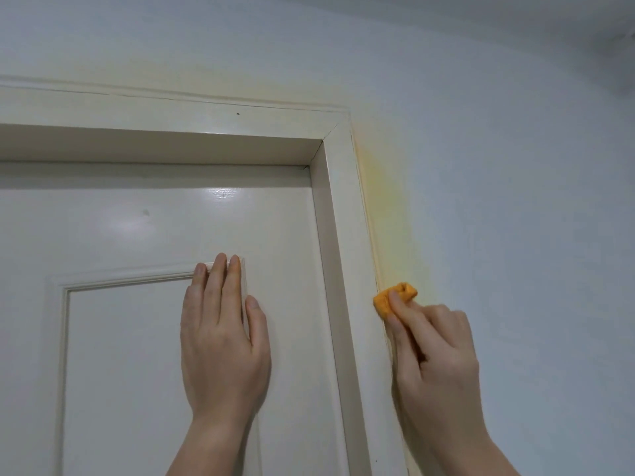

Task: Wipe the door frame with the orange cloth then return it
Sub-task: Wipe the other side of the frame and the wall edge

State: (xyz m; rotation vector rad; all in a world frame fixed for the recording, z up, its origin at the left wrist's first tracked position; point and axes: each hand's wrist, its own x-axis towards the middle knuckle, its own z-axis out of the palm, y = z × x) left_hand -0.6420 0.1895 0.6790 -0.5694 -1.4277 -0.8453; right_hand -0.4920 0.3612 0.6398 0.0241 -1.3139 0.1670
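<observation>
Orange cloth (390, 300) is sitting bunched, its longer side slanting up to the right, pinched by the right hand (434, 352) against the outer right edge of the door frame (343, 235), at the wall (515, 201). The left hand (223, 334) is lying flat on the door (137, 338), fingers straight and pointing up.

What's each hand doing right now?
Left hand: open, fingers flat against the door.
Right hand: fingers gripping the orange cloth at the door frame outer edge.
</observation>
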